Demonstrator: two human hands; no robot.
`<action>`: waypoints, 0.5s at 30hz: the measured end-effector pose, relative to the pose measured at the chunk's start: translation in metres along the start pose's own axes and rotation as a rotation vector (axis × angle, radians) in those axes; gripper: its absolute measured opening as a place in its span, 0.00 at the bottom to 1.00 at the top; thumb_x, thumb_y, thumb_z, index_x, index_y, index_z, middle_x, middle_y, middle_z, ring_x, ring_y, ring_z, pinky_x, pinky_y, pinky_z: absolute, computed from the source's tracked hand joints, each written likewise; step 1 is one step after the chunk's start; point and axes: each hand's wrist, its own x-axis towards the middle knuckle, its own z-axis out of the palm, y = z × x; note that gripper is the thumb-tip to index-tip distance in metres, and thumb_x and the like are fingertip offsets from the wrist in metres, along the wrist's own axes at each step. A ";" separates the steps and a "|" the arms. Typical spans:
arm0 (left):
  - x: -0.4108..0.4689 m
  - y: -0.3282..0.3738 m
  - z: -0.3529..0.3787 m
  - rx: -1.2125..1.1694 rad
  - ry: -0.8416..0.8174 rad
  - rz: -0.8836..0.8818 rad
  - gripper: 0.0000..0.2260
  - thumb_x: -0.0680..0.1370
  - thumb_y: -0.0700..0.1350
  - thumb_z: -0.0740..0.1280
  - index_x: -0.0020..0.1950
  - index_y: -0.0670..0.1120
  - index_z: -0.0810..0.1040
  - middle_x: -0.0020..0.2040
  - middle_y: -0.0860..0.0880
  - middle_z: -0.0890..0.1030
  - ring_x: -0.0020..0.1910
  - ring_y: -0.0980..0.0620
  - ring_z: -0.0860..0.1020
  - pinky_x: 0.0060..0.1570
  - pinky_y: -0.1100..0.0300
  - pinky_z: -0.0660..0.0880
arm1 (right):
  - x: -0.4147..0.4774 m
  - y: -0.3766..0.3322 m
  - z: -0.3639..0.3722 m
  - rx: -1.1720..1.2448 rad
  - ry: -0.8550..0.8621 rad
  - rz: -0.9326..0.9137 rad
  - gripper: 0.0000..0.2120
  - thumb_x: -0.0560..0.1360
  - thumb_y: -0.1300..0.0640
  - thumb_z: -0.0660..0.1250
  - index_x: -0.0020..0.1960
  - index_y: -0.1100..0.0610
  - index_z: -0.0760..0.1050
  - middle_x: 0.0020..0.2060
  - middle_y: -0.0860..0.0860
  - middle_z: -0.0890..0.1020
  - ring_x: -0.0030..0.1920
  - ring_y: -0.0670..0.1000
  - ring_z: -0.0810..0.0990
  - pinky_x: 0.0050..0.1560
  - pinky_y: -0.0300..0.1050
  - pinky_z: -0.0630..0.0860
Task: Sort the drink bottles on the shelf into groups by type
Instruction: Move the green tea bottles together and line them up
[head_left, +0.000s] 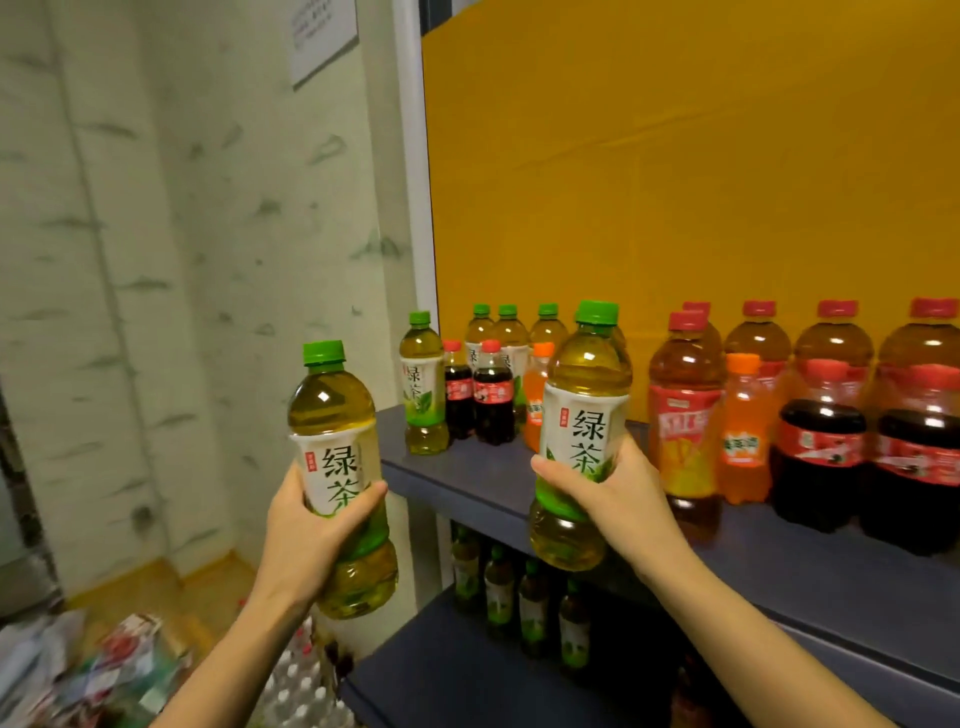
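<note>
Gripping 2 绿茶 bottles (335, 457) (587, 395) in hands (311, 525) (621, 493)

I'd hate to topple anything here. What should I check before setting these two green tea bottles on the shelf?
1. Left hand holds the left green tea bottle: ok, fingers wrap its label.
2. Right hand holds the right green tea bottle: ok.
3. Both green caps on: ok.
4. Green tea group found: ok, shelved green teas stand at the left end of the shelf.
5. Landing spot: ok, open shelf surface shows in front of them.
6. Group unmixed: not ok, small cola bottles stand among them.
</note>
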 end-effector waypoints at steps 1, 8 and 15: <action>0.016 -0.007 -0.002 0.005 -0.001 0.001 0.16 0.69 0.39 0.72 0.47 0.56 0.71 0.45 0.52 0.78 0.45 0.54 0.77 0.39 0.61 0.73 | 0.010 0.003 0.009 -0.032 0.009 -0.015 0.27 0.62 0.49 0.76 0.59 0.49 0.71 0.51 0.44 0.81 0.52 0.45 0.79 0.50 0.40 0.76; 0.106 -0.055 -0.009 0.034 -0.041 0.031 0.18 0.68 0.39 0.73 0.47 0.57 0.69 0.45 0.53 0.77 0.45 0.57 0.76 0.39 0.62 0.72 | 0.062 0.024 0.053 -0.189 0.072 -0.048 0.32 0.62 0.46 0.76 0.62 0.51 0.68 0.51 0.44 0.80 0.52 0.42 0.78 0.49 0.36 0.73; 0.177 -0.098 0.001 0.010 -0.091 0.035 0.19 0.68 0.38 0.73 0.54 0.47 0.69 0.44 0.56 0.75 0.43 0.60 0.74 0.38 0.65 0.71 | 0.083 0.050 0.071 -0.324 0.159 0.023 0.30 0.61 0.45 0.76 0.58 0.52 0.69 0.52 0.48 0.80 0.54 0.47 0.77 0.50 0.41 0.74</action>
